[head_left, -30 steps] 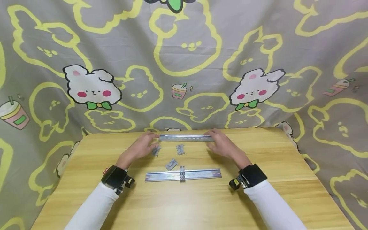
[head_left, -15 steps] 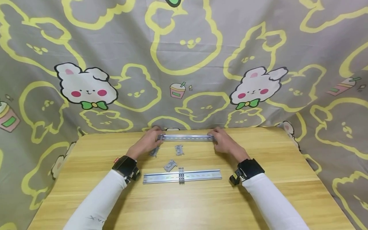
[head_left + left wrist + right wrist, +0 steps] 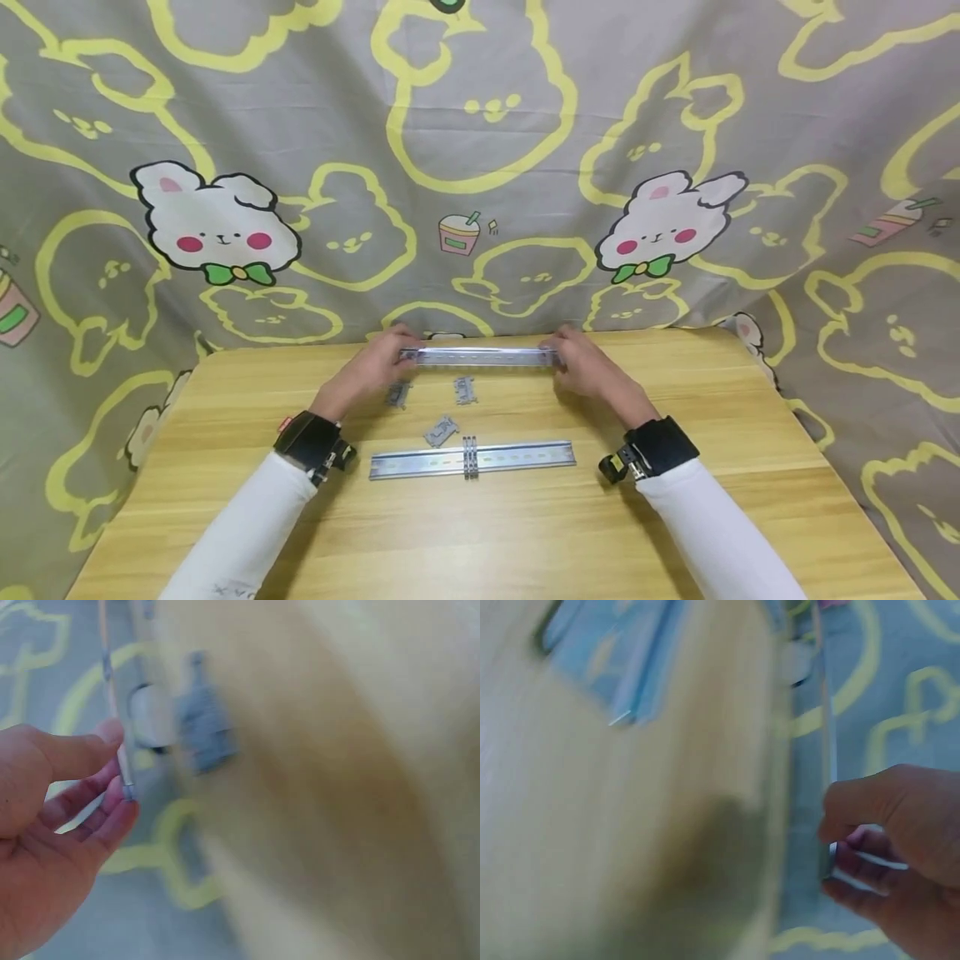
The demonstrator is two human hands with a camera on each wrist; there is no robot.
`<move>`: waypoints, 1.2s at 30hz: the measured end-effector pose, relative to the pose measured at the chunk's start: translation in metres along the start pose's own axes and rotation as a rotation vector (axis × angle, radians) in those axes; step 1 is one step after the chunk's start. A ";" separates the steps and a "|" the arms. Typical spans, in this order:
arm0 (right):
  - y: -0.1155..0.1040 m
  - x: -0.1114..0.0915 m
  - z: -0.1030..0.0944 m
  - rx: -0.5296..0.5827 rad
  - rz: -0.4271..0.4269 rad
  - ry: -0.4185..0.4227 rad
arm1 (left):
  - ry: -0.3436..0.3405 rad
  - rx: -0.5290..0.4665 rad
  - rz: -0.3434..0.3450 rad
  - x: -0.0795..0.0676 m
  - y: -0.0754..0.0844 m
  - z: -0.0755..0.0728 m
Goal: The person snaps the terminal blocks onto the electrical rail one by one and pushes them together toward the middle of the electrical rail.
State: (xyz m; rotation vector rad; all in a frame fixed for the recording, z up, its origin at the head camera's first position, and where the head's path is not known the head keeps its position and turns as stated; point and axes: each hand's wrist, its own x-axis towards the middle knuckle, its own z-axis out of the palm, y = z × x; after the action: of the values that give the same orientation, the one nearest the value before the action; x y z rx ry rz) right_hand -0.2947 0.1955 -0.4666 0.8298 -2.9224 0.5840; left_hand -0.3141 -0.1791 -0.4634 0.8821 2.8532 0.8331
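A slotted metal DIN rail (image 3: pixel 480 357) spans between my two hands near the table's far edge. My left hand (image 3: pixel 372 367) pinches its left end between thumb and fingers. The right end is pinched the same way by my right hand (image 3: pixel 588 367). Both wrist views show the rail edge-on, raised off the wood, with its ends in the fingers. Below it lie several small grey plastic terminal pieces: one near my left hand (image 3: pixel 397 393), a second piece (image 3: pixel 465 390) beside it, and a tilted piece (image 3: pixel 441 431) nearer the front.
Closer to me, a second slotted rail (image 3: pixel 525 456) lies flat on the wooden table (image 3: pixel 480 542). Several thin grey clips (image 3: pixel 470 457) sit across its middle. A grey patterned curtain (image 3: pixel 360 308) hangs right behind the far table edge.
My left hand has closed on the left end of the far rail, and my right hand has firmed its grip on the other end. The rail has risen slightly and shifted a little left.
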 end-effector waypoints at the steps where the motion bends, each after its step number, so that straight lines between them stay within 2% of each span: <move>1: -0.006 -0.003 -0.004 -0.007 -0.021 0.007 | 0.004 0.012 0.014 -0.007 0.005 -0.005; 7: -0.049 -0.038 -0.034 -0.045 -0.112 0.009 | 0.025 0.097 0.121 -0.054 0.042 -0.037; 12: -0.077 -0.072 -0.044 -0.065 -0.177 0.018 | 0.055 0.145 0.176 -0.094 0.068 -0.043; 16: -0.090 -0.094 -0.041 -0.096 -0.223 0.029 | 0.030 0.171 0.159 -0.122 0.082 -0.039; 21: -0.100 -0.115 -0.031 -0.061 -0.285 0.039 | 0.021 0.158 0.177 -0.150 0.090 -0.030; 24: -0.105 -0.126 -0.025 -0.041 -0.290 0.031 | 0.037 0.152 0.183 -0.164 0.093 -0.023; 29: -0.111 -0.141 -0.015 -0.038 -0.252 -0.004 | 0.052 0.156 0.178 -0.183 0.096 -0.010; 32: -0.113 -0.148 -0.010 -0.033 -0.241 -0.006 | 0.022 0.128 0.144 -0.190 0.097 -0.003; 36: -0.114 -0.154 -0.004 -0.016 -0.236 -0.011 | -0.043 0.076 0.051 -0.196 0.097 0.004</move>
State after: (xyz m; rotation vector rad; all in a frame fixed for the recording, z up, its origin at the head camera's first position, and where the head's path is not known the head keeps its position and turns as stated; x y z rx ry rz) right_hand -0.1045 0.1844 -0.4463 1.1575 -2.7763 0.5372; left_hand -0.0999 -0.2143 -0.4407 0.9734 2.8534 0.7045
